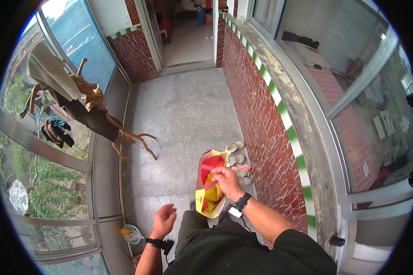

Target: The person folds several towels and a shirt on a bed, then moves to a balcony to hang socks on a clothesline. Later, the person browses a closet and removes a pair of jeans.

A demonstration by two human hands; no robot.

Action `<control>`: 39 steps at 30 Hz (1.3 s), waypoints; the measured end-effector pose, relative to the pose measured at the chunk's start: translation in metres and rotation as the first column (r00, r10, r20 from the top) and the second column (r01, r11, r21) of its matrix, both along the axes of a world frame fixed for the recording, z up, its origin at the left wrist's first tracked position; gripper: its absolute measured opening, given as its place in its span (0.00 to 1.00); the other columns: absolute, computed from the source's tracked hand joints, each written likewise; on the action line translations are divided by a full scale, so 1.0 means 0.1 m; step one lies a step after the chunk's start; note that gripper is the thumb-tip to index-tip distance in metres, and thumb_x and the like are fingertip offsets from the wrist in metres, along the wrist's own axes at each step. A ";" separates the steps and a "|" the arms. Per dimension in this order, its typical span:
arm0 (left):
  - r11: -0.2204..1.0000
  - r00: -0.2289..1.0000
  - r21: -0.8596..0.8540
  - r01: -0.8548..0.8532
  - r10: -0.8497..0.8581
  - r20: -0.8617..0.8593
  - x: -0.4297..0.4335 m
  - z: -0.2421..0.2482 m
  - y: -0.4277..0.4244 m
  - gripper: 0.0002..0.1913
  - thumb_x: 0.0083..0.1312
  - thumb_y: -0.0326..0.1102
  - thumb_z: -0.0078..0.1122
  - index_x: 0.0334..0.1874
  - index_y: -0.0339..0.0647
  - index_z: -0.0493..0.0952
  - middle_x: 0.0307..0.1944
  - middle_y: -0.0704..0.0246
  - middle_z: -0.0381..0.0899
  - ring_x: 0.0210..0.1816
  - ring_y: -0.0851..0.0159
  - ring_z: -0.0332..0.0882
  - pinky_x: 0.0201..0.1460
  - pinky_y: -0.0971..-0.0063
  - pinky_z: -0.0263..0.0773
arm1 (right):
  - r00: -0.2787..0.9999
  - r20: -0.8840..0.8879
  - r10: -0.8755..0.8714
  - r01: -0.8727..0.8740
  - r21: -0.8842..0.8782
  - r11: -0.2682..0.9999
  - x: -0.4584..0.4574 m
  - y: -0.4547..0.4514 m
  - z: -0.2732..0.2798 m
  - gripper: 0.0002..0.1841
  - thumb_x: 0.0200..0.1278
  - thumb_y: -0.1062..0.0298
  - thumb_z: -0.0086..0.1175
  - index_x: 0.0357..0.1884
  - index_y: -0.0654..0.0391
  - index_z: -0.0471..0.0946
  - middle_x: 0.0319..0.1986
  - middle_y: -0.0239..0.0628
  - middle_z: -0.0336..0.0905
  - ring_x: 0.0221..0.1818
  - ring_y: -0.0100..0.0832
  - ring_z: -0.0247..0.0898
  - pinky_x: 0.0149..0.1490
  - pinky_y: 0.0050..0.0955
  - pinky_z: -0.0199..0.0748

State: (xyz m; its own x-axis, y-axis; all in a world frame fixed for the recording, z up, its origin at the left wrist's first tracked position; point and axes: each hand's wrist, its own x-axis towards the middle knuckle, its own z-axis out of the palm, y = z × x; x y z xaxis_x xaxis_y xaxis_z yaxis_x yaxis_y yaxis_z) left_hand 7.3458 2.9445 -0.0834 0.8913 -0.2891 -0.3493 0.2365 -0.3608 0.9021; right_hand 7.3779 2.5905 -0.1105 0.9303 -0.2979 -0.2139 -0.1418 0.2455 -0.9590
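Observation:
My right hand (227, 182) grips a pink strap (211, 185) of a shopping bag (200, 192), which hangs or stands in front of my legs. The bag is yellow with a dark red side and gapes at the top. Red cloth (211, 162) and yellow cloth (213, 198) fill it, whether one piece or several I cannot tell. A pink strip (241, 168) sticks out to the right past my knuckles. My left hand (163, 220) hovers lower left, apart from the bag, its fingers loosely curled and holding nothing visible.
Several pale shoes (235, 146) line the red tiled wall (261, 113) at right. On the left, a branching wooden stand (89, 92) carries a beige cloth (50, 70); its branches reach over the grey floor (179, 110). A clear bowl-like container (132, 234) lies near my left wrist. A doorway (189, 41) opens ahead.

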 end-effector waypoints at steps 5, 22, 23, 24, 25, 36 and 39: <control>0.966 0.958 0.179 -0.187 0.219 -0.184 0.60 -1.06 0.94 0.23 0.70 0.27 0.65 0.67 0.27 0.79 0.47 0.59 0.92 0.43 0.65 0.89 0.42 0.71 0.83 | 0.986 -0.151 -0.076 0.051 -0.164 0.985 1.29 -0.58 -0.64 0.12 0.69 0.83 0.56 0.49 0.63 0.88 0.43 0.34 0.89 0.40 0.26 0.83 0.49 0.27 0.82; 0.796 0.636 0.426 -0.430 0.602 -0.483 2.84 -1.06 1.32 0.16 0.73 0.29 0.59 0.60 0.32 0.80 0.38 0.59 0.88 0.34 0.59 0.89 0.36 0.62 0.87 | 0.808 -0.446 -0.385 0.157 -0.466 0.871 4.20 -2.74 -2.05 0.14 0.68 0.77 0.56 0.42 0.57 0.94 0.36 0.38 0.93 0.40 0.29 0.87 0.49 0.31 0.81; 0.792 0.624 0.436 -0.428 0.607 -0.492 2.90 -1.03 1.22 0.16 0.73 0.29 0.59 0.60 0.32 0.80 0.38 0.59 0.88 0.34 0.59 0.89 0.36 0.61 0.87 | 0.799 -0.467 -0.379 0.130 -0.480 0.867 4.33 -2.87 -2.20 0.13 0.68 0.77 0.57 0.41 0.57 0.94 0.36 0.39 0.93 0.41 0.30 0.88 0.50 0.32 0.82; 0.784 0.613 0.459 -0.417 0.616 -0.494 2.99 -0.98 1.11 0.15 0.73 0.29 0.59 0.60 0.32 0.80 0.38 0.59 0.88 0.34 0.58 0.89 0.36 0.61 0.87 | 0.783 -0.494 -0.377 0.088 -0.513 0.854 4.46 -3.00 -2.38 0.13 0.68 0.77 0.57 0.41 0.57 0.94 0.37 0.40 0.94 0.42 0.31 0.88 0.52 0.33 0.83; 0.770 0.584 0.451 -0.452 0.637 -0.502 3.09 -0.91 0.97 0.16 0.73 0.28 0.59 0.60 0.30 0.80 0.38 0.59 0.87 0.33 0.59 0.88 0.34 0.63 0.85 | 0.766 -0.519 -0.380 0.036 -0.555 0.831 4.60 -3.14 -2.57 0.12 0.68 0.76 0.58 0.40 0.57 0.94 0.37 0.41 0.94 0.43 0.32 0.89 0.53 0.34 0.83; 0.772 0.366 0.595 -0.225 0.633 -0.682 4.20 -0.12 -1.01 0.20 0.74 0.30 0.65 0.64 0.26 0.81 0.42 0.57 0.91 0.42 0.58 0.92 0.44 0.63 0.89 | 0.694 -0.679 -0.241 -0.188 -0.493 0.849 5.15 -4.36 -4.62 0.13 0.63 0.72 0.60 0.43 0.54 0.94 0.40 0.42 0.94 0.45 0.37 0.90 0.56 0.37 0.84; 0.727 0.387 0.660 -0.190 0.673 -0.630 4.44 -0.08 -1.23 0.20 0.75 0.31 0.65 0.65 0.25 0.81 0.44 0.55 0.92 0.43 0.57 0.93 0.45 0.64 0.89 | 0.667 -0.723 -0.180 -0.368 -0.529 0.765 5.14 -4.63 -4.80 0.11 0.62 0.68 0.61 0.40 0.57 0.93 0.36 0.45 0.93 0.42 0.41 0.90 0.54 0.39 0.85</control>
